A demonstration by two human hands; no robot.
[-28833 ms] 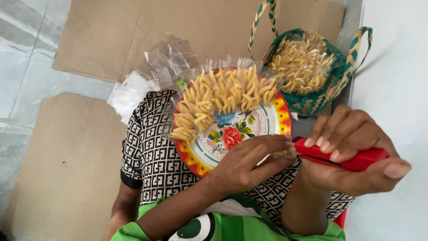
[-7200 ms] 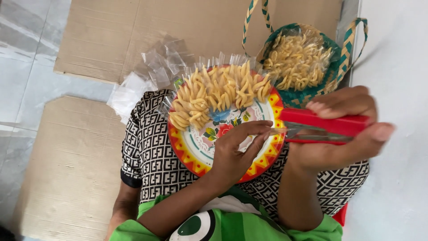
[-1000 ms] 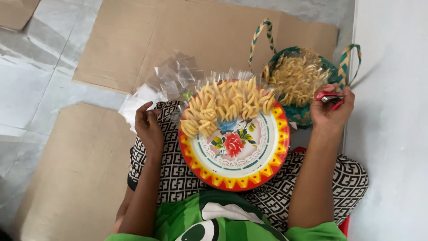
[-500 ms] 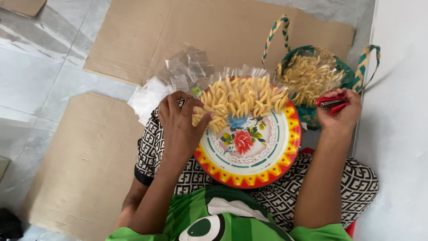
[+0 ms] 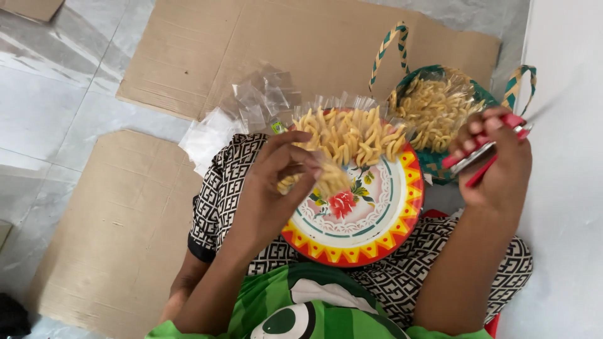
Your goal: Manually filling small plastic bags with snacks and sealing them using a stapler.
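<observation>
Two hands are occupied: a small packet of snacks (image 5: 326, 179) is pinched by the left hand (image 5: 276, 188) over the plate (image 5: 377, 232), catching spills; a red tool (image 5: 483, 150) is gripped by the right hand (image 5: 496, 163).

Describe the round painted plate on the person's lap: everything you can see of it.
The plate is round and glossy, perhaps enamelled metal, with a red-and-yellow zigzag rim, a green ring and a red flower on white at its centre. It rests roughly level on the patterned lap. Small packets of yellow curled snacks cover its far half. The left hand overlaps its left edge, pinching one packet.
</observation>
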